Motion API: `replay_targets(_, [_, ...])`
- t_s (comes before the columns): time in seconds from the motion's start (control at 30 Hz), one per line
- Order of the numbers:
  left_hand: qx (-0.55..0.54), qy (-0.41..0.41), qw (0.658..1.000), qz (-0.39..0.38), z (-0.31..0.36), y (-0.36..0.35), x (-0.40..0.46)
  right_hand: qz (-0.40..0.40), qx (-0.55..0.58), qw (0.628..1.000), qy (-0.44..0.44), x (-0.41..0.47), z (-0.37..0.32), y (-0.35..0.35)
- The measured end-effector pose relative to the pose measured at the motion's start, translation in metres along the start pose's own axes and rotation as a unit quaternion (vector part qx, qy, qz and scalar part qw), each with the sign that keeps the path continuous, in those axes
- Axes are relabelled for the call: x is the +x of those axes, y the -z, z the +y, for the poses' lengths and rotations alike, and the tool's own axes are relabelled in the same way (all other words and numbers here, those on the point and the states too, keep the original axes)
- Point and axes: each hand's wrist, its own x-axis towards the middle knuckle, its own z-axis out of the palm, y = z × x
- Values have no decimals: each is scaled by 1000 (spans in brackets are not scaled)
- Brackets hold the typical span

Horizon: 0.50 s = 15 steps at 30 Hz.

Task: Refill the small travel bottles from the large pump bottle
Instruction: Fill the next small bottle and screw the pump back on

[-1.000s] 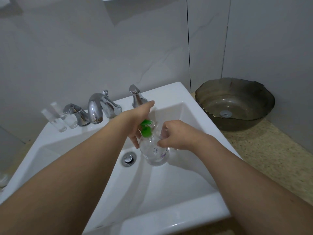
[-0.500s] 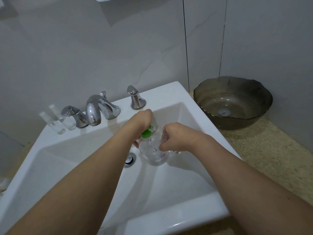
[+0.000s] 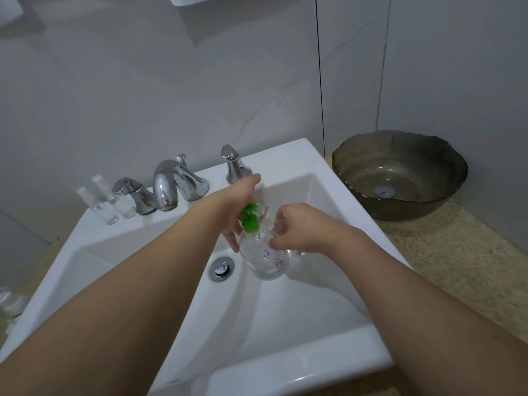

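The large clear pump bottle [image 3: 265, 260] with a green pump head [image 3: 250, 220] hangs above the white sink basin [image 3: 288, 315], right of the drain. My left hand [image 3: 235, 205] lies over the pump head with its thumb against the bottle's left side and its forefinger stretched out. My right hand [image 3: 300, 231] is closed on a small clear travel bottle [image 3: 293, 252] held beside the pump spout; the fingers hide most of it. Two more small clear travel bottles [image 3: 110, 205] stand on the sink ledge, left of the taps.
A chrome faucet [image 3: 167, 185] with two handles lines the back of the sink. The chrome drain [image 3: 221, 268] sits in the basin. A dark glass bowl [image 3: 400, 158] stands on the speckled counter [image 3: 445, 270] to the right. Grey wall tiles rise behind.
My left hand pushed down on the green pump head half a second ago and has come back up, forefinger stretched out again. My right hand and both bottles stayed in place.
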Motion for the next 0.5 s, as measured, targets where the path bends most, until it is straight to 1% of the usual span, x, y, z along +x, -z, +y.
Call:
replay_targets(0.17, [-6, 17, 1000, -8, 1, 2, 0, 3, 1, 1000, 12, 0, -1, 0])
replay_targets(0.23, [1, 11, 1000, -2, 1, 0, 1, -1, 2, 1000, 12, 0, -1, 0])
replay_targets(0.5, [60, -63, 992, 97, -4, -18, 3, -39, -7, 999, -30, -1, 1, -1])
